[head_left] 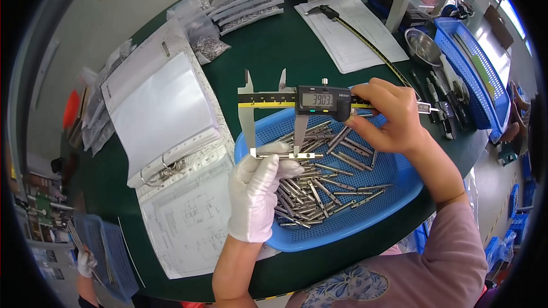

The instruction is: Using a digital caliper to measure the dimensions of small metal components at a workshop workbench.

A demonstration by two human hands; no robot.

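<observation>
my gloved left hand (255, 194) pinches a thin metal pin (288, 155), stiff, light, probably slippery, by one end; my right hand (388, 117) grips the digital caliper (319, 100).

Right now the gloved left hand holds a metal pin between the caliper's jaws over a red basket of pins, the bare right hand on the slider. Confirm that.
Not quite: the basket is blue, not red, as the head view shows. The rest stands: the gloved left hand holds the pin in the digital caliper, the bare right hand on its slider.
</observation>
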